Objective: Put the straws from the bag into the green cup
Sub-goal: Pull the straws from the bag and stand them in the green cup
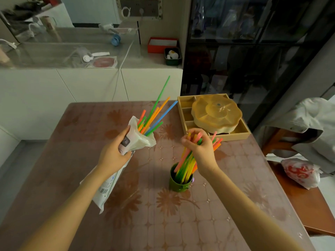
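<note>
Two bunches of straws are in play, one under each of my hands, over the table (208,211) with its flowered cover. Beyond my right fingers sits the tan lidded tray (215,115), near enough that the straw tips fanning out past my knuckles point toward it, though I cannot tell whether any touch it.

Off to the left, my left hand (113,151) is clenched around the middle of the white bag (135,140), holding it tilted with its mouth up and away from me. The straws still in the bag (155,115) stick out of that mouth, well above my fingers, green, orange and blue at uneven heights. I judge a good share is left to move.

Directly below my right hand (201,147) stands the green cup (178,181). My right fingers are closed on the upper part of the bunch of straws (186,162), whose lower ends are already down inside the cup and lean against its far rim.

To do this well, I think I should not simply let go: the bunch leans steeply and the cup looks light, so the weight could tip it toward the tray. Better to bring my fingers back over the cup's mouth, stand the straws nearer upright, then loosen gradually so they settle. Meanwhile the bag should stay mouth-up, so nothing slides out.
</note>
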A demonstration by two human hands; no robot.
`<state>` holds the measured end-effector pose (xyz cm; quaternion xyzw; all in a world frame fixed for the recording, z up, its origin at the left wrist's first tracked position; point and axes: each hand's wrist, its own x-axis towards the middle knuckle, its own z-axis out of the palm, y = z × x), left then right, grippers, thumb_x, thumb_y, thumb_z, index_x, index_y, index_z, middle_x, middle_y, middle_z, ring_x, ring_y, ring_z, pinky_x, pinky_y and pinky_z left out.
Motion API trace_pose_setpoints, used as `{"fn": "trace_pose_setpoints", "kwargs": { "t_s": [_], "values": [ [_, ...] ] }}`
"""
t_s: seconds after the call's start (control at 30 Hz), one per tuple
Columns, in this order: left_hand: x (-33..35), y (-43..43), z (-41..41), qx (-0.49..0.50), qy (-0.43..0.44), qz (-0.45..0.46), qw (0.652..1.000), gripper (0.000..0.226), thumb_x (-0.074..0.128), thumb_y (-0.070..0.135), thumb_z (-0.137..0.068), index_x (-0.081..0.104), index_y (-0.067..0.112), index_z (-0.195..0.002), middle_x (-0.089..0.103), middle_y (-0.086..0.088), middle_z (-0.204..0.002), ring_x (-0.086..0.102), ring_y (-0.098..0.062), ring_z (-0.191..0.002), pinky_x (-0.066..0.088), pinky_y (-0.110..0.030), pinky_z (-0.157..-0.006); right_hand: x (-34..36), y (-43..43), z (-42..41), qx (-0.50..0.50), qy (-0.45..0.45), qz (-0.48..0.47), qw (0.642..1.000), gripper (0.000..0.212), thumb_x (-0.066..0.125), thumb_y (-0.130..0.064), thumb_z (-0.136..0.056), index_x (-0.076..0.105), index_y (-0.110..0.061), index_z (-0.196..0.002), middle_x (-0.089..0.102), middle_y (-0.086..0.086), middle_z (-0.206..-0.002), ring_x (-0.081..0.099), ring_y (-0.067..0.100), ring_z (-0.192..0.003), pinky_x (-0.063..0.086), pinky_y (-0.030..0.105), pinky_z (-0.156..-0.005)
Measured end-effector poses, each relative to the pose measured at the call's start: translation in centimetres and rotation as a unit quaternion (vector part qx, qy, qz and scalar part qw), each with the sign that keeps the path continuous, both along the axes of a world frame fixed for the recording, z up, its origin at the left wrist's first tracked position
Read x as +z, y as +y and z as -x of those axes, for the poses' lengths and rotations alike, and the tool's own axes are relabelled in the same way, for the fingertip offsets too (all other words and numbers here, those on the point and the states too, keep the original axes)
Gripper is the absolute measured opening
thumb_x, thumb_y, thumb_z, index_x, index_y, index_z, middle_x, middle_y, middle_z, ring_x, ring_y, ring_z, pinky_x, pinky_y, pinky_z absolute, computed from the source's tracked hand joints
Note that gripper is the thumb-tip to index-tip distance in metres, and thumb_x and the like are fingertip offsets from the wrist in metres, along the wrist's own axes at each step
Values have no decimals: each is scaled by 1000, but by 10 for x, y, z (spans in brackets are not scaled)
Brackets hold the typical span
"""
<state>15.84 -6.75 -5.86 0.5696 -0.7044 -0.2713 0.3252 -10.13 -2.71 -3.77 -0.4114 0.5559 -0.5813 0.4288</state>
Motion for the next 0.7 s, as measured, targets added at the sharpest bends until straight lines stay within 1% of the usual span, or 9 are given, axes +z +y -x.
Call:
{"fn": "trace_pose_setpoints", "kwargs": {
  "t_s": [0.07,0.13,0.2,0.27,0.43,0.5,0.57,0.63,0.7],
  "values": [
    [4,-1,4,-10,4,9,1000,83,73,5,-71,34,34,-138,54,18,-115,57,-10,-95,44,-29,-74,8,0,5,0,-11,4,1000,28,69,3,-79,58,-21,-87,66,3,-76,62,14,-74,52,23,-68],
    [8,-2,9,-19,2,21,1000,83,73,4,-71,34,32,-138,54,18,-114,56,-10,-94,44,-29,-73,16,-1,9,-6,6,2,1000,18,67,-5,-83,61,-21,-88,68,2,-78,64,13,-76,51,24,-71],
    [12,-2,13,-24,-2,27,999,83,73,4,-70,34,31,-139,54,18,-113,56,-11,-93,44,-28,-73,23,-3,11,-2,63,-13,998,7,61,-19,-90,66,-19,-85,71,0,-78,65,8,-74,50,21,-71],
    [14,-2,16,-27,-3,29,999,83,74,4,-70,34,30,-139,54,17,-113,56,-10,-93,45,-28,-74,26,-4,13,14,129,-32,991,19,56,-28,-93,68,-20,-81,72,-3,-78,65,5,-74,48,22,-72],
    [23,0,23,-54,-4,32,998,82,74,3,-70,35,26,-139,56,10,-114,55,-12,-95,45,-28,-76,40,-1,19,-63,287,17,956,29,49,-40,-94,63,-21,-111,67,-9,-102,62,10,-97,53,39,-87],
    [27,2,26,-70,-3,30,997,82,74,4,-70,34,25,-139,59,4,-118,58,-16,-98,50,-34,-78,50,-1,18,-89,259,56,960,38,50,-46,-91,59,-21,-119,64,-10,-109,61,8,-100,54,36,-86],
    [33,3,31,-84,-2,34,996,83,75,5,-71,34,26,-139,61,-1,-120,60,-20,-101,52,-41,-82,62,-1,13,-33,169,47,984,52,60,-52,-83,53,-23,-126,63,-13,-114,61,3,-101,52,24,-84],
    [38,5,39,-104,4,46,994,82,75,6,-71,34,29,-138,60,2,-120,60,-20,-102,52,-43,-83,69,-3,6,63,55,25,996,55,70,-51,-75,54,-26,-121,69,-19,-103,64,-4,-91,51,11,-71],
    [45,10,48,-135,15,47,990,82,75,9,-71,34,38,-136,59,9,-120,59,-14,-104,52,-38,-83,72,-6,-2,121,-24,-6,992,56,72,-48,-71,57,-18,-116,72,-12,-91,68,4,-82,52,14,-63]
  ]
}}
